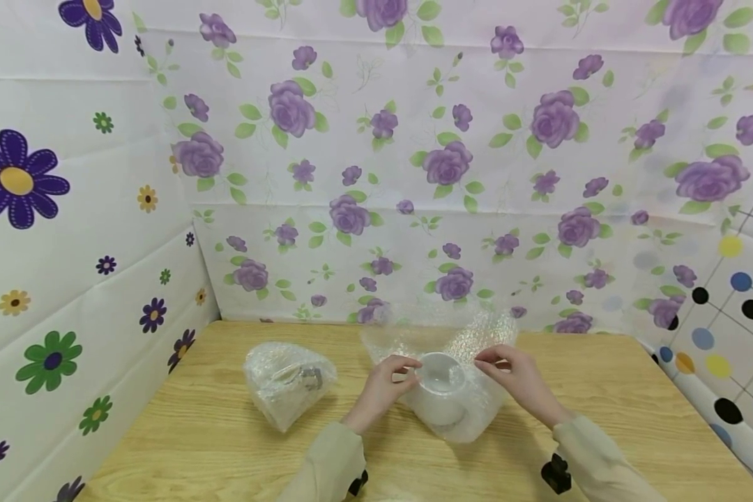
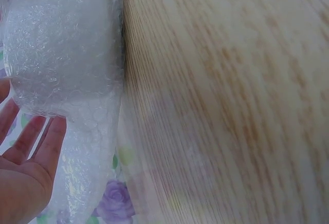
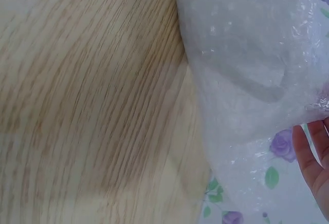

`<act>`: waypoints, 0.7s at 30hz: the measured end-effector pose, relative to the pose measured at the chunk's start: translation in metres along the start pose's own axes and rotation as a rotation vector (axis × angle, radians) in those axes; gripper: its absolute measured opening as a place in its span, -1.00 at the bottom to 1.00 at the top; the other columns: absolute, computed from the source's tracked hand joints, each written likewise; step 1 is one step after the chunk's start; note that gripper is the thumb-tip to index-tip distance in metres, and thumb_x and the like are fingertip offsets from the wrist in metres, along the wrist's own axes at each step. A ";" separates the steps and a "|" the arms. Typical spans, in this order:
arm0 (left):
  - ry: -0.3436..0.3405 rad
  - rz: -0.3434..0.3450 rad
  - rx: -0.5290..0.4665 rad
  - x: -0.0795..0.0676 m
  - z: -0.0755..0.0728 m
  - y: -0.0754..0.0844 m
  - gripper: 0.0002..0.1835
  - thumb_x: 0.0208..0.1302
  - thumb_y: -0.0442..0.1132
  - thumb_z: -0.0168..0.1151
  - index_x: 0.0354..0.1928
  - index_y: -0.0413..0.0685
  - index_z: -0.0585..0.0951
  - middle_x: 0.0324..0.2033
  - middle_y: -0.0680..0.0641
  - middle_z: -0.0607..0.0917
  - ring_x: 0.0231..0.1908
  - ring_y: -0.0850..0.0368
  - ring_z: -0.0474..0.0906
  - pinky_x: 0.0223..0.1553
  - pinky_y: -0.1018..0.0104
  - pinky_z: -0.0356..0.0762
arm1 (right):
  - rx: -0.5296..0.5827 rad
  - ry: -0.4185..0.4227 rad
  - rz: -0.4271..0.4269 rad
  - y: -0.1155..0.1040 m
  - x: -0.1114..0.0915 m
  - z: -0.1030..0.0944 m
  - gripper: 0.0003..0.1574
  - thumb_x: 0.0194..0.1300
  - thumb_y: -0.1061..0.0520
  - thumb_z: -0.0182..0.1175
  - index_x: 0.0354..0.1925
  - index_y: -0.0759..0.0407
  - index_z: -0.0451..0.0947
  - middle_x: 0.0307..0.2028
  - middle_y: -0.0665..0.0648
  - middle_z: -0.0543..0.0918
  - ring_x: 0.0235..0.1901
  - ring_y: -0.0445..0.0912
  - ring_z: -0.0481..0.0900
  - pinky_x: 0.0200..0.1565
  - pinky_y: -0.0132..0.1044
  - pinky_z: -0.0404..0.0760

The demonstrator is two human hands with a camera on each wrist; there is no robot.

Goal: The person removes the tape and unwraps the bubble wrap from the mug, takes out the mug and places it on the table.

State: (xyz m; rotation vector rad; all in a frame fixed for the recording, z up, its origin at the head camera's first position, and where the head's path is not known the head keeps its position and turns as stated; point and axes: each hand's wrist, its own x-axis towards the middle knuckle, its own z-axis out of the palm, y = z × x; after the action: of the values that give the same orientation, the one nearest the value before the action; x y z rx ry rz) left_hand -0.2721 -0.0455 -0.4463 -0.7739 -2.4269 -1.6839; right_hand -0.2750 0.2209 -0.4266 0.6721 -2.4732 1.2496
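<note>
Faces a big white cloth point(image 1: 408, 157) with purple roses. Works over a pale wood table point(image 1: 182, 425). Has loose, see-through bubble wrap point(image 1: 482, 404) near the table's middle. Wears 2 cream sleeves point(image 1: 332, 457). Has 1 wrapped bundle point(image 1: 284, 387) to the left, apart from the loose bubble wrap. Touches the bubble wrap with the bent fingers of the left hand point(image 1: 384, 383); cannot tell if pinching. Pinches the bubble wrap with the thumb and fingers of the right hand point(image 1: 519, 376). Has 1 white cup point(image 1: 441, 380) inside the bubble wrap, between the 2 hands, with a round mouth in sight. Has 2 small black things point(image 1: 556, 475) under the sleeves.
</note>
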 end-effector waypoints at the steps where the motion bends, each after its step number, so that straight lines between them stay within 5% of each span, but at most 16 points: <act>1: -0.002 -0.007 -0.007 0.000 0.000 0.000 -0.74 0.22 -0.32 0.18 -0.05 -0.23 0.56 -0.09 -0.12 0.52 -0.12 -0.06 0.42 -0.16 0.20 0.46 | 0.003 0.001 0.005 0.000 -0.001 -0.001 -0.80 0.21 0.09 0.20 -0.24 0.19 0.58 -0.32 -0.08 0.59 -0.29 -0.15 0.53 -0.20 -0.21 0.52; 12: -0.003 -0.007 0.015 0.000 0.000 -0.001 -0.75 0.24 -0.31 0.16 -0.05 -0.22 0.56 -0.09 -0.10 0.52 -0.13 -0.01 0.43 -0.16 0.23 0.46 | -0.015 -0.022 0.085 0.012 -0.020 -0.023 -0.77 0.23 0.00 0.17 -0.29 0.11 0.61 -0.33 0.00 0.62 -0.33 -0.17 0.54 -0.24 -0.27 0.53; 21: 0.005 0.019 0.033 0.001 0.002 -0.003 -0.75 0.21 -0.33 0.18 -0.07 -0.25 0.57 -0.12 -0.12 0.53 -0.15 -0.03 0.44 -0.17 0.25 0.48 | -0.003 -0.046 0.239 0.014 -0.028 -0.040 -0.64 0.21 -0.12 0.16 -0.27 0.13 0.62 -0.43 0.00 0.60 -0.43 -0.08 0.53 -0.43 -0.23 0.50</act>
State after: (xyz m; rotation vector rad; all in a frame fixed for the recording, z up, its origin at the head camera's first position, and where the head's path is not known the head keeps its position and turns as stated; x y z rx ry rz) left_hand -0.2739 -0.0441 -0.4490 -0.7852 -2.4303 -1.6325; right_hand -0.2564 0.2685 -0.4253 0.4173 -2.6546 1.3244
